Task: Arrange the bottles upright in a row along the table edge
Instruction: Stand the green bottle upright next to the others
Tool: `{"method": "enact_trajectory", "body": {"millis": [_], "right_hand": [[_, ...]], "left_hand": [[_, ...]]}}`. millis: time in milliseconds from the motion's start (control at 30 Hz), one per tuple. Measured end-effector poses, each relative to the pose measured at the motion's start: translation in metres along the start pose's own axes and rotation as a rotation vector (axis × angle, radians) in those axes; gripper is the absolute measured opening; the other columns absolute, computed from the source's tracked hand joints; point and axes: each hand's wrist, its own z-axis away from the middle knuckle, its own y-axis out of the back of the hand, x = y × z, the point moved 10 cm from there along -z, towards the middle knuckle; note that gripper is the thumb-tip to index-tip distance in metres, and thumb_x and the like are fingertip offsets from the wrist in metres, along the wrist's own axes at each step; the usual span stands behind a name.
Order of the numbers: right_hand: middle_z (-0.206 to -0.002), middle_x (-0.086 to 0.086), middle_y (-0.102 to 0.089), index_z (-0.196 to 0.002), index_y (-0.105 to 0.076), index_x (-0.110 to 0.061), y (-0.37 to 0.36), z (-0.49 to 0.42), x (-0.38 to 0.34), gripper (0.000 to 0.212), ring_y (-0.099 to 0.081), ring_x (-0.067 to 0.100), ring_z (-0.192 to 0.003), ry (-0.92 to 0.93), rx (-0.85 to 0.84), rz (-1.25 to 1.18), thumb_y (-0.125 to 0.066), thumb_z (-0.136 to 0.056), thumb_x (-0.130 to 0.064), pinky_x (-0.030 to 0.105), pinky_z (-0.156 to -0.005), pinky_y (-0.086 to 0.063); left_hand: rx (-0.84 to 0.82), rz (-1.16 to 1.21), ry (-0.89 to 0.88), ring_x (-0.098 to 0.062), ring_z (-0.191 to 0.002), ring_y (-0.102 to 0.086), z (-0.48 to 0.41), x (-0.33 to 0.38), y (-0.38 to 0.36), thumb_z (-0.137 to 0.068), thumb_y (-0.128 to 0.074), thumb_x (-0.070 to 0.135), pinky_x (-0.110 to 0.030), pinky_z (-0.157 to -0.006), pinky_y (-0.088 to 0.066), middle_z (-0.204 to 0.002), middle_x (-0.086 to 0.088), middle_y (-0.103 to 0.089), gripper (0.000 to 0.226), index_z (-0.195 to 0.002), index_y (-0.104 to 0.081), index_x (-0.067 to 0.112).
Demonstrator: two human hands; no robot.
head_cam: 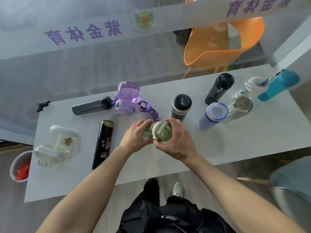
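Observation:
A clear bottle with a green lid [159,133] is held above the table's middle by both hands: my left hand [134,135] wraps its body, my right hand [176,140] grips the lid end. To the right, several bottles stand upright: a grey one with a black cap [180,107], a blue-rimmed one [212,115], a navy one [218,89], a clear one [239,107], a white-topped one [250,86] and a teal one [277,85]. Lying on their sides at left are a grey bottle [91,106], a purple strapped bottle [127,98], a black flask [102,144] and a clear white-lidded jug [57,145].
The white table [235,148] has its near edge by my legs. An orange chair [223,42] stands beyond the far edge behind glass. A bin with red contents [21,166] sits on the floor at left. A grey seat [292,182] is at the right.

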Motion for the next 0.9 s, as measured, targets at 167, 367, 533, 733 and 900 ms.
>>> {"method": "enact_trajectory", "body": {"millis": [167, 367, 533, 733, 900], "right_hand": [[-0.155, 0.003, -0.053, -0.164, -0.030, -0.018, 0.013, -0.004, -0.001, 0.111, -0.057, 0.021, -0.136, 0.045, -0.082, 0.018, -0.081, -0.077, -0.065, 0.040, -0.109, -0.053], [-0.144, 0.002, -0.055, -0.160, -0.039, -0.016, 0.016, 0.018, 0.042, 0.097, -0.062, 0.023, -0.124, -0.026, -0.159, 0.104, -0.082, -0.080, -0.052, 0.041, -0.102, -0.055], [-0.130, 0.004, -0.061, -0.145, -0.055, -0.016, 0.010, 0.037, 0.076, 0.077, -0.066, 0.027, -0.116, -0.094, -0.235, 0.171, -0.080, -0.081, -0.049, 0.043, -0.096, -0.057], [-0.132, 0.005, -0.064, -0.137, -0.062, -0.015, -0.008, 0.046, 0.078, 0.061, -0.066, 0.028, -0.119, -0.081, -0.366, 0.232, -0.075, -0.087, -0.048, 0.042, -0.099, -0.055], [-0.130, 0.003, -0.063, -0.137, -0.064, -0.016, -0.035, 0.050, 0.065, 0.060, -0.066, 0.028, -0.118, -0.027, -0.455, 0.276, -0.071, -0.089, -0.052, 0.042, -0.100, -0.054]], "left_hand": [[0.054, 0.207, 0.138, -0.013, -0.115, -0.064, 0.003, -0.001, -0.003, -0.068, -0.096, 0.045, -0.038, -0.101, -0.056, -0.129, 0.012, -0.068, 0.086, -0.145, -0.056, 0.043], [0.116, 0.413, 0.320, -0.012, -0.117, -0.067, 0.006, -0.024, -0.007, -0.070, -0.103, 0.035, -0.033, -0.096, -0.059, -0.116, 0.013, -0.072, 0.078, -0.137, -0.062, 0.039], [0.133, 0.470, 0.382, -0.009, -0.114, -0.065, 0.005, -0.016, -0.019, -0.070, -0.103, 0.040, -0.030, -0.092, -0.050, -0.117, 0.012, -0.072, 0.083, -0.142, -0.060, 0.036], [0.096, 0.456, 0.439, -0.011, -0.112, -0.063, 0.008, -0.021, -0.018, -0.068, -0.105, 0.037, -0.028, -0.093, -0.049, -0.117, 0.009, -0.069, 0.088, -0.143, -0.060, 0.028], [0.031, 0.356, 0.355, -0.013, -0.120, -0.066, 0.012, -0.015, -0.013, -0.069, -0.103, 0.036, -0.042, -0.099, -0.061, -0.125, 0.014, -0.070, 0.087, -0.144, -0.059, 0.033]]}}
